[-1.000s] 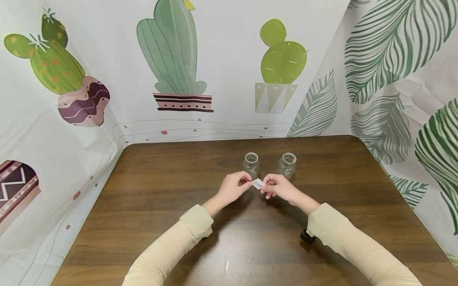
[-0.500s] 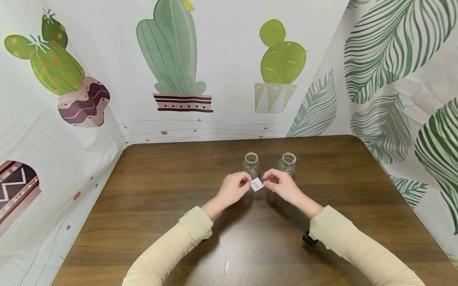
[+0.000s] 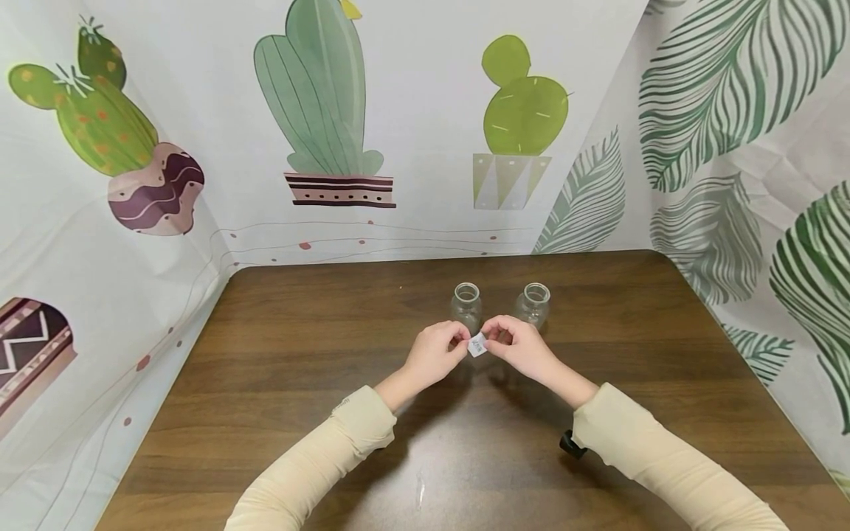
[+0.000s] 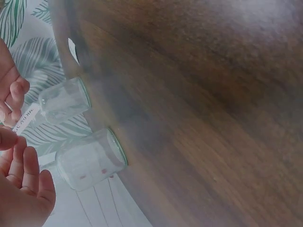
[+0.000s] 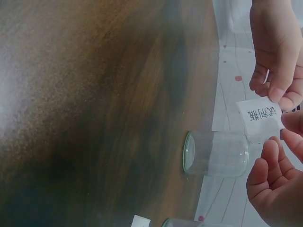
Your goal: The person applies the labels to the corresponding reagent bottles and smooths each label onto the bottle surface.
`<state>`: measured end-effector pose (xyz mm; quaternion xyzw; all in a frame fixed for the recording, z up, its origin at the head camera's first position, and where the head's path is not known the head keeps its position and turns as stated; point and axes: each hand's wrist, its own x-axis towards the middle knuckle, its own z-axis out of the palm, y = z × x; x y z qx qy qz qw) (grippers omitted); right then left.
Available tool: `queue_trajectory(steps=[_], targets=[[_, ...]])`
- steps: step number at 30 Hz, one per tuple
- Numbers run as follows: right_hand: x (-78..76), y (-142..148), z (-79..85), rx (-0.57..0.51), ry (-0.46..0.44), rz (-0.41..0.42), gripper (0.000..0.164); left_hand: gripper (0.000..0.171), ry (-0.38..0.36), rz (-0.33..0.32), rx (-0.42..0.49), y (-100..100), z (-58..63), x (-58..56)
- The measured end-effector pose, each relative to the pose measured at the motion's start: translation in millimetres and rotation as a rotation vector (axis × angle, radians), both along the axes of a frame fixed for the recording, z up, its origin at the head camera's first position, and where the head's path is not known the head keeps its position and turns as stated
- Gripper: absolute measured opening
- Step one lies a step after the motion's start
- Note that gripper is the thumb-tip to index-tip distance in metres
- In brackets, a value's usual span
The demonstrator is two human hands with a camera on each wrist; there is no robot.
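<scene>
I see the printed label (image 5: 260,120) between the left hand (image 3: 433,354), pinching one corner, and the right hand (image 3: 524,348), apparently pinching another.

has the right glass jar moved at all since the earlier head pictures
No. In the head view, the right glass jar keeps its place against the back edge of the table, with no visible shift either way.

Booth-like space: cactus-print hangings (image 3: 425,110), wooden table (image 3: 372,302).
</scene>
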<state>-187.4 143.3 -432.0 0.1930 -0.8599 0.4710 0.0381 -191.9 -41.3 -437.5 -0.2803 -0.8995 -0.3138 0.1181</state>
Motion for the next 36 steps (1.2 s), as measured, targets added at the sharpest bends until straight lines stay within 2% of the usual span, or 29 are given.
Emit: queue_trajectory(steps=[6,16,20,27,31,36], targets=[[-0.3,-1.2,-1.8,0.039,0.009,0.002,0.013,0.004,0.002,-0.011,-0.030,0.1,-0.6,0.6],[0.7,-4.0,-1.9,0.087,0.061,-0.008,0.006,0.004,-0.001,-0.032,-0.009,1.7,-0.6,1.7],[1.8,-4.9,-1.3,0.121,0.116,-0.028,0.006,0.004,-0.039,-0.040,0.022,3.3,-0.7,1.9],[1.9,-5.1,-1.3,0.170,0.222,-0.069,0.005,0.004,-0.149,-0.046,0.101,6.1,3.0,3.7],[2.9,-5.4,-0.2,0.174,0.229,-0.077,0.006,0.005,-0.201,-0.038,0.130,7.1,4.3,5.6],[3.2,-5.4,0.1,0.151,0.245,-0.081,0.007,0.005,-0.221,-0.026,0.146,7.9,4.1,5.4]])
